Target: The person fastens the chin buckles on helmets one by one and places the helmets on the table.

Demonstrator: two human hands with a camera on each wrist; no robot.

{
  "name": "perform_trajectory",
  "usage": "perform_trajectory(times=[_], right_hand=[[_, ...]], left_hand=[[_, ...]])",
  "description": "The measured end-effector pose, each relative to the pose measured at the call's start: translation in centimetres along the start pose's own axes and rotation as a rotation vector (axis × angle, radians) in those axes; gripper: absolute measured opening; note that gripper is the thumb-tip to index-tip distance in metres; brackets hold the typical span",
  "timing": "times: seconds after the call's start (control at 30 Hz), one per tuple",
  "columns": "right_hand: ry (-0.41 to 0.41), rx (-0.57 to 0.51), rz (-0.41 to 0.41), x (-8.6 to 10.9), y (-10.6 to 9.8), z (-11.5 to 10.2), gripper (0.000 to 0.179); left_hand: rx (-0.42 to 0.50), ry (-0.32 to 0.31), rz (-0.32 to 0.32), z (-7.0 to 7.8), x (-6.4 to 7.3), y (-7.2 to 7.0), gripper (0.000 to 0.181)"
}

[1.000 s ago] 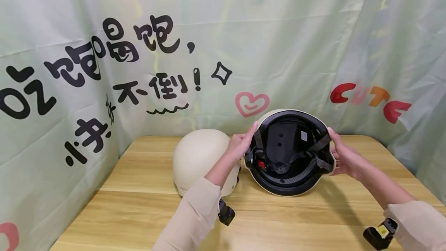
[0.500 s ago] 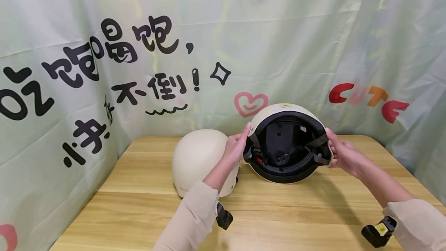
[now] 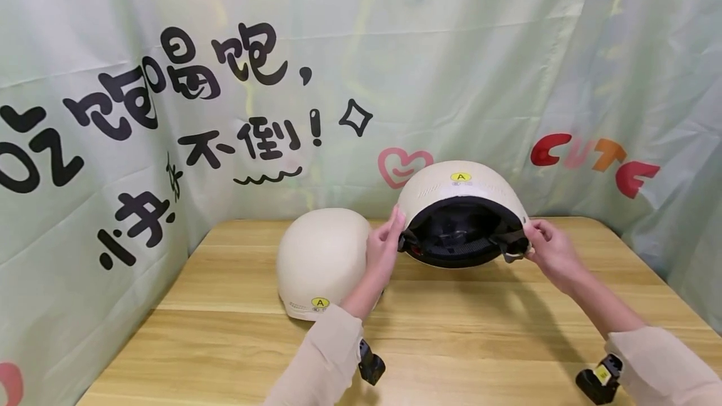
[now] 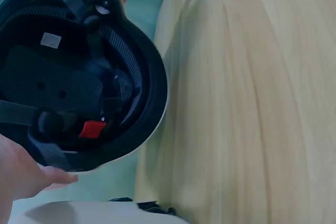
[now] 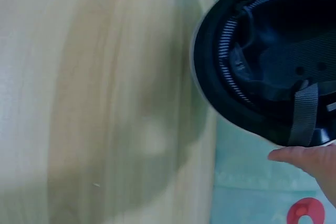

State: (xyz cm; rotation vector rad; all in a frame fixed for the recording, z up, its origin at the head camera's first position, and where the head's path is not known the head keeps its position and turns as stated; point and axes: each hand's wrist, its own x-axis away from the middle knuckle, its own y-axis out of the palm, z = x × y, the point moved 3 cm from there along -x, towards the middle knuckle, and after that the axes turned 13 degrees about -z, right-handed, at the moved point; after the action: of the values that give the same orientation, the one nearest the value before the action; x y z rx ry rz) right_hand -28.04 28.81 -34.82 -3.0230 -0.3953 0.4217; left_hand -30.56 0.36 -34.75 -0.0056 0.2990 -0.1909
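Observation:
A cream helmet (image 3: 437, 183) with a yellow "A" sticker is held above the table between both hands, tilted so its black lining (image 3: 462, 227) partly faces me. My left hand (image 3: 386, 246) grips its left edge and my right hand (image 3: 553, 252) grips its right edge, thumbs at the rim. Inside, a red buckle piece (image 4: 92, 129) and grey straps (image 5: 304, 114) show in the wrist views. Just left of my left hand, a second cream helmet (image 3: 321, 255) sits dome up on the table, partly covered by that forearm.
The wooden table (image 3: 214, 343) reaches back to a pale green curtain (image 3: 479, 80) printed with black characters and a pink heart. Black wrist cameras (image 3: 372, 362) hang under the beige sleeves. The held helmet casts a shadow on the table.
Both hands have raised the helmet slightly and tipped it, so its inside turns downward and its dome and yellow sticker come into view. The other helmet stays in place.

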Motion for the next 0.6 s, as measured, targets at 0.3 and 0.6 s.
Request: perform_trajectory(times=[0.3,0.6], right_hand=[[0.031,0.222,0.011,0.2,0.3,0.5,0.016],[0.349,0.42,-0.265,0.6,0.5,-1.4,0.073]], left_hand=[[-0.041,0.021,0.022,-0.8,0.6,0.2,0.071],[-0.126,-0.119,-0.135,0.3,0.9,-0.3,0.08]])
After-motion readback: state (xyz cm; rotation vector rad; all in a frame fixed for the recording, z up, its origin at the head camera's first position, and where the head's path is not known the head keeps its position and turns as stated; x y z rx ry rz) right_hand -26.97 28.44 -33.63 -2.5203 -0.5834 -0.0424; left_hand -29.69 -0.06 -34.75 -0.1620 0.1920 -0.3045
